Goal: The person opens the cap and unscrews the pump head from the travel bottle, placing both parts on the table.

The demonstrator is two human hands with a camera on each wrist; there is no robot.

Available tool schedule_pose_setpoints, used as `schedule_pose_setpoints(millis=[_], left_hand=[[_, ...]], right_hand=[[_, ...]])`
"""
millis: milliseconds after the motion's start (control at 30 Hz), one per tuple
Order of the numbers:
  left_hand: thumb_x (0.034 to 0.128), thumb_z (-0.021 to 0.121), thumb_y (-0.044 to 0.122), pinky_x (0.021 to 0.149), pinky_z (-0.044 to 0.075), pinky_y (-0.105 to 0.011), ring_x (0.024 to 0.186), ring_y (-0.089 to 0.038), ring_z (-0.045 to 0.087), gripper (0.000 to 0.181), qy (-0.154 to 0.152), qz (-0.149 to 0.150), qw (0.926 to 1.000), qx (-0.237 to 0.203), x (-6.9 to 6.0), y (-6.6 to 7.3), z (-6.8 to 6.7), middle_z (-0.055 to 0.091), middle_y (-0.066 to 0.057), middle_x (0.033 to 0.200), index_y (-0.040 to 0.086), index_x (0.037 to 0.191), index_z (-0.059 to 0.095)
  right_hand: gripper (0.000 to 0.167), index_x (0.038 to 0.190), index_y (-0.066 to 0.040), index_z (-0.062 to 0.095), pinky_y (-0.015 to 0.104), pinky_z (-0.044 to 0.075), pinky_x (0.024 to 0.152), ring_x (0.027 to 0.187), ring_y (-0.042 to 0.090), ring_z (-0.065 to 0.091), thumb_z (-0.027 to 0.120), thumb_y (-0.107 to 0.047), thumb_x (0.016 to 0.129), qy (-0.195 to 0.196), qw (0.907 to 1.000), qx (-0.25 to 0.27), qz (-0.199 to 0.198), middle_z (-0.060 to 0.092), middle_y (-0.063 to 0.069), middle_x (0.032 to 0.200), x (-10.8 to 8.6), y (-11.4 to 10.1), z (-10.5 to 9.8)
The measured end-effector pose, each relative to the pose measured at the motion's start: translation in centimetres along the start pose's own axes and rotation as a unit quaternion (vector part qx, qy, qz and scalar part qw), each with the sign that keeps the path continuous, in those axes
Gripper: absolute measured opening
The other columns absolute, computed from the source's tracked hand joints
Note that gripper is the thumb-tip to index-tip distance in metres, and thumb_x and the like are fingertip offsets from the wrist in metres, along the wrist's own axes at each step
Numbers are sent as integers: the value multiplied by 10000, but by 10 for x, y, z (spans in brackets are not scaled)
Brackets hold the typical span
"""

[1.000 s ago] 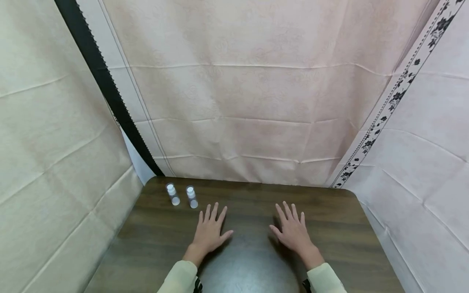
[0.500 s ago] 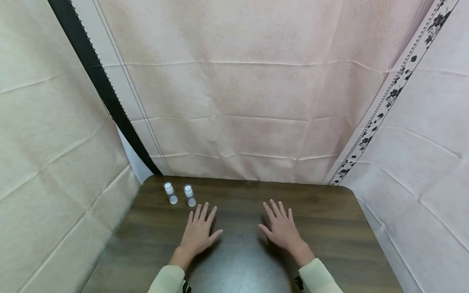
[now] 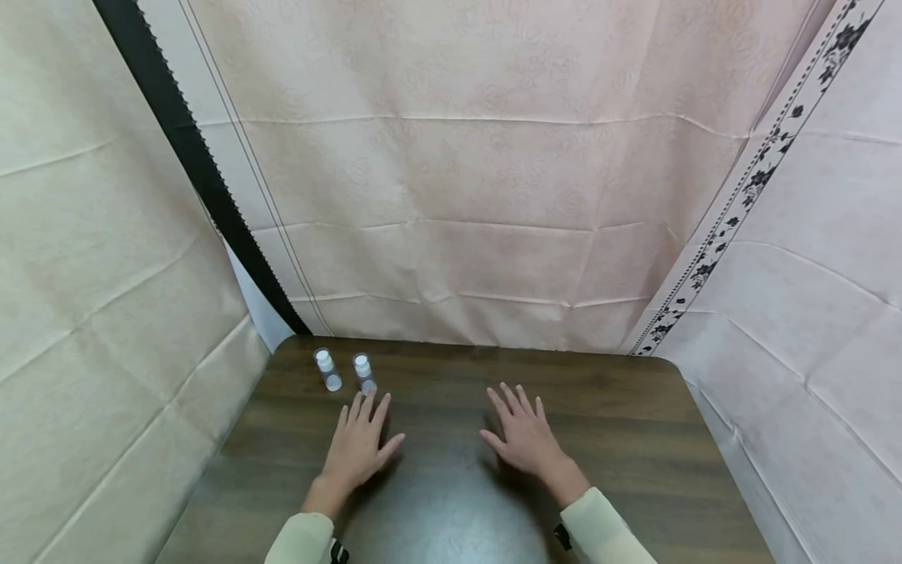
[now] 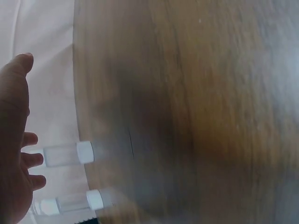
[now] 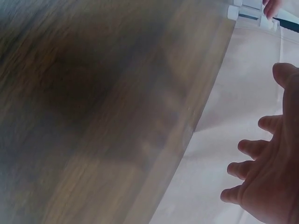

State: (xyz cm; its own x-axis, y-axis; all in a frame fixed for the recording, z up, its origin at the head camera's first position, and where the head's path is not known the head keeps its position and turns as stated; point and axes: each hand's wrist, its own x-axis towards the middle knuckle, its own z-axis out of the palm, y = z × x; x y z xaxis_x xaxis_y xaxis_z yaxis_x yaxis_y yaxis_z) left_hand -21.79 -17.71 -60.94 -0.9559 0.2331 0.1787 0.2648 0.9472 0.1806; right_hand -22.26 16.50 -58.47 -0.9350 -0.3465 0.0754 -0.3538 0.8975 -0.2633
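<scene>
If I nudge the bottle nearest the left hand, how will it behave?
The bottle nearest the left hand would probably tip under a high push, being slim and upright. Once down, it might roll across the flat table, since it looks round. Its clear, smooth-looking sides may be slippery.

- I have a dark brown wooden table under my head camera, its grain running left to right.
- I can make out rounded corners at its far left and far right; its near edge runs out of my view.
- I get a pale, glossy glare on the near middle of the top.
- I see two small clear bottles standing upright toward the far left: a left bottle and a right bottle, side by side but apart.
- I read both as white-capped with whitish bases; the right one's foot is partly hidden from my head view.
</scene>
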Motion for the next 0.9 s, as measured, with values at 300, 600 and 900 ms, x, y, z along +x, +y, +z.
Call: schedule_pose_setpoints(millis=[300,600,900], left_hand=[[972,654,530,1150,368,-646,1426,-505,424,780,833,-230,9953,-445,1,-22,-4,428,-299,1556,-13,1500,465],[994,667,430,1151,374,-623,1433,-490,392,835,1010,-1102,9768,-1535,16,-32,0,393,-342,1543,-95,1538,314],[997,660,421,1191,324,-613,1478,-489,331,864,639,-1903,9401,-2755,38,-36,-1,305,-325,1611,-39,1591,232]], right_hand=[[761,1642,-193,282,730,239,1175,1546,436,270,507,-586,1031,-134,9992,100,-355,285,151,1690,8,-19,6],[754,1650,-216,259,712,227,1194,1555,407,268,511,-572,1035,-282,9975,362,-541,265,123,1702,14,-39,7],[740,1649,-218,262,704,250,1190,1558,381,272,475,-589,1044,-426,9956,238,-800,261,114,1705,20,-54,13]])
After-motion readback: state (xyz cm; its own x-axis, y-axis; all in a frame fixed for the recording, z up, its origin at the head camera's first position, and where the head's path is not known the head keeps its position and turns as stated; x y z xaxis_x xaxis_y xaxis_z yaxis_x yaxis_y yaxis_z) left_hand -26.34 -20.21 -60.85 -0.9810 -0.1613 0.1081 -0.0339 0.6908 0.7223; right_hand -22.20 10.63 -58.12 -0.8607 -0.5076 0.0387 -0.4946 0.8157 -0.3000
